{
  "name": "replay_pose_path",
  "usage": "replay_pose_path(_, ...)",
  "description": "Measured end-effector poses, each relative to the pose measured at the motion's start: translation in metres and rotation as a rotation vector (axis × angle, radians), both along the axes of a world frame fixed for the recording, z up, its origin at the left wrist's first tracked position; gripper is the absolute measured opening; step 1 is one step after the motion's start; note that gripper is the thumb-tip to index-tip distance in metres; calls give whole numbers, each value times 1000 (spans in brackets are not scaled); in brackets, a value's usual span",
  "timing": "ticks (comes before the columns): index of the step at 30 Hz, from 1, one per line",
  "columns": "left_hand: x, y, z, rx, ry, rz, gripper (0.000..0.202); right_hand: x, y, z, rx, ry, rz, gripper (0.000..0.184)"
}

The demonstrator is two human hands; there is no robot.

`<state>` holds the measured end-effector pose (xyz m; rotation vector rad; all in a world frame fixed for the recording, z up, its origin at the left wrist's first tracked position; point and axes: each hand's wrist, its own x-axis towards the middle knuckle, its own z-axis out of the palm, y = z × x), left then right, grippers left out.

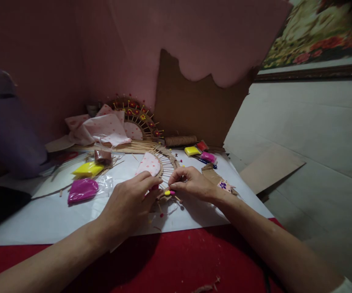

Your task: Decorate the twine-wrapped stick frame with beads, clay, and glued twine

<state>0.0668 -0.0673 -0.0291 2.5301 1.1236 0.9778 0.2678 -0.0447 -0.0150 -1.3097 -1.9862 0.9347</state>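
On the white sheet lies a half-round stick fan (167, 160) with a spotted cloth centre (148, 163), thin sticks spreading out and a twine-like outer band. My left hand (133, 197) curls around the fan's near end, its fingers closed on the edge and partly hiding it. A bit of red shows by those fingers. My right hand (191, 183) is closed in a pinch at the band, over a small yellow clay piece (167, 193) and a pink clay piece (172, 192). What sits between its fingertips is too small to make out. Several ball-tipped sticks poke outward there.
At left are magenta clay (83, 190), yellow clay (88, 169) and brown clay (103, 156) in packets. Behind stand a decorated fan (142, 116), folded spotted cloth (105, 126), a twine roll (180, 141) and upright cardboard (194, 110). Cardboard scraps (211, 175) lie right.
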Motion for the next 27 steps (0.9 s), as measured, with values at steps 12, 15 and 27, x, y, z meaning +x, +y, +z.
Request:
replay_pose_path(12, 0, -1, 0, 36, 33, 19, 20, -2, -1, -1, -12, 19, 6, 6)
replay_pose_path(15, 1, 0, -2, 37, 34, 20, 20, -2, 0, -2, -13, 21, 13, 5)
replay_pose_path(27, 0, 0, -1, 34, 64, 29, 16, 1, -1, -4, 99, -156, 46, 16)
